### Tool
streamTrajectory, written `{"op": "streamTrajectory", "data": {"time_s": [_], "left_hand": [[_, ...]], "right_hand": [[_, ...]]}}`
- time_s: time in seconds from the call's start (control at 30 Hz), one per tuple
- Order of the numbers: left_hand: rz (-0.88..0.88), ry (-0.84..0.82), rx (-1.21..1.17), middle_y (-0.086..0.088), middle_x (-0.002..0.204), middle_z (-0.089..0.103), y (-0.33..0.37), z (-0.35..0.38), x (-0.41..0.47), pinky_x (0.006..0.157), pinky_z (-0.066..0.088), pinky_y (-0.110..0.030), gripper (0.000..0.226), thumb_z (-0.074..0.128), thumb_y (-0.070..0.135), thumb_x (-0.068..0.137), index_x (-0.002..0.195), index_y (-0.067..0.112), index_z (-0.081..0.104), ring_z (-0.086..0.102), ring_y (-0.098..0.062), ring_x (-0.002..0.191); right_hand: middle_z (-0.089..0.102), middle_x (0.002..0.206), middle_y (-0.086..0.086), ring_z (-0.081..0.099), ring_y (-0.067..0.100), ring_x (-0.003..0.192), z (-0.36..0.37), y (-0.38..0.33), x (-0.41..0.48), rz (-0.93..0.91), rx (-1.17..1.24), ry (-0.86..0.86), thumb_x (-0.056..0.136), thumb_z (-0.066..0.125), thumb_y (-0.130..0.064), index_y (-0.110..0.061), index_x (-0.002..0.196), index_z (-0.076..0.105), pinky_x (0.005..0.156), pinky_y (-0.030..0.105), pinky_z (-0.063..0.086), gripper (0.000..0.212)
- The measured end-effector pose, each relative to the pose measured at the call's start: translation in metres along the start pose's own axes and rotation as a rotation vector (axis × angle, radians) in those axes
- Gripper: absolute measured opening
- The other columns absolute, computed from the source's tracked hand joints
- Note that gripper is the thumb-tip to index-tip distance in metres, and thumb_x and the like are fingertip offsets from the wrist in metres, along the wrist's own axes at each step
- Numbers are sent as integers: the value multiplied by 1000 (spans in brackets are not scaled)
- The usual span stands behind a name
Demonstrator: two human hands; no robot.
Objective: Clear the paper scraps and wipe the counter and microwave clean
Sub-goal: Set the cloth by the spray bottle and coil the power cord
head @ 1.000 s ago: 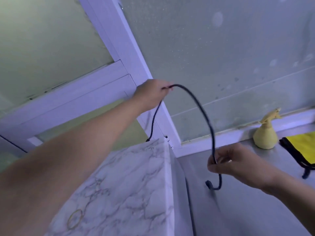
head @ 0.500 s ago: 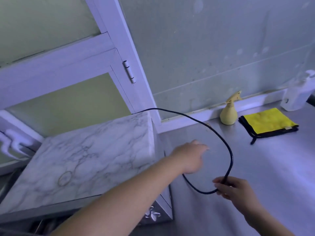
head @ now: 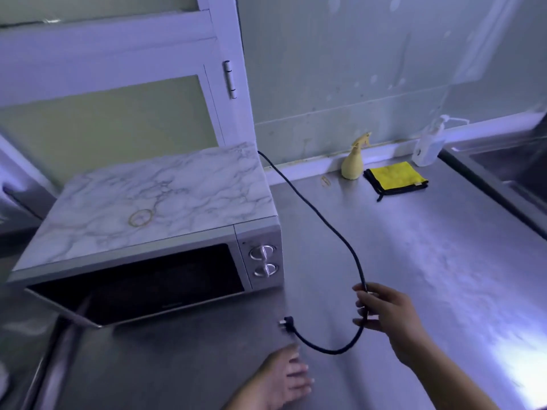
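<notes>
The right hand (head: 384, 312) curled round the cord (head: 324, 220), probably to clear the counter (head: 429, 261) for wiping; the microwave (head: 154, 199) stood left of that grip, the left hand (head: 284, 377) below it, slack and empty

The right hand (head: 384, 313) grips black cord (head: 324, 221) beside the microwave (head: 154, 199); left hand (head: 281, 378) hovers, fingers (head: 299, 370) seemingly relaxed

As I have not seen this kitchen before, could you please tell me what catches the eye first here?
A black cord loops from behind the marble-topped microwave through the right hand, its plug free by the microwave's front corner. A yellow cloth lies on the steel counter beside a spray bottle.
</notes>
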State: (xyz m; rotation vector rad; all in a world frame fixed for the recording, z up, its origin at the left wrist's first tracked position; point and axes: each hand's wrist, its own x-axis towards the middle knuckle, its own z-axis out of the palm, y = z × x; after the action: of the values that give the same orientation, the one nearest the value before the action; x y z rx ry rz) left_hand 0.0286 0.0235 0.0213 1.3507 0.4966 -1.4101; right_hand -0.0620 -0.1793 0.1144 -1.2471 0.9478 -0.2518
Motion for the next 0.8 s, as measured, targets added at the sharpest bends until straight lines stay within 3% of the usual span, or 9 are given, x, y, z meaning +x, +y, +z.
{"op": "streamTrajectory", "data": {"time_s": [0.13, 0.37, 0.53, 0.7, 0.8], "left_hand": [[44, -51, -585, -25, 111, 69, -28, -28, -3, 80, 54, -47, 38, 49, 26, 104, 122, -5, 58, 66, -38, 98], [248, -251, -962, -12, 116, 72, -39, -77, -39, 64, 60, -35, 20, 53, 14, 101, 107, 5, 70, 76, -22, 80], [473, -406, -936, -5, 113, 73, -13, -89, -82, 66, 61, -36, 21, 57, 19, 98, 115, 15, 69, 75, -19, 89], [755, -510, -751, -2, 111, 72, 19, -97, -124, 70, 60, -39, 22, 59, 16, 93, 113, 22, 67, 72, -18, 96], [898, -466, -588, -5, 102, 70, 33, -91, -137, 70, 60, -38, 28, 59, 13, 93, 118, 24, 64, 70, -19, 91]], "right_hand": [[60, 70, 11, 59, 22, 66, 24, 18, -49, 22, -7, -38, 95, 63, -5, 0, 99, 74, 66, 43, 61, 13], [59, 69, 5, 60, 16, 64, 70, 9, -88, 15, 107, -58, 97, 61, -10, -4, 99, 74, 67, 37, 61, 15], [54, 69, 5, 56, 14, 55, 73, 3, -96, 87, 335, -39, 99, 57, -9, -2, 106, 70, 56, 25, 55, 17], [55, 69, 7, 57, 16, 57, 72, 8, -91, 149, 432, -93, 98, 57, -8, 0, 109, 69, 57, 25, 58, 18], [54, 68, 7, 56, 17, 58, 69, 12, -83, 181, 490, -120, 97, 56, -6, 2, 110, 68, 56, 25, 57, 19]]}}
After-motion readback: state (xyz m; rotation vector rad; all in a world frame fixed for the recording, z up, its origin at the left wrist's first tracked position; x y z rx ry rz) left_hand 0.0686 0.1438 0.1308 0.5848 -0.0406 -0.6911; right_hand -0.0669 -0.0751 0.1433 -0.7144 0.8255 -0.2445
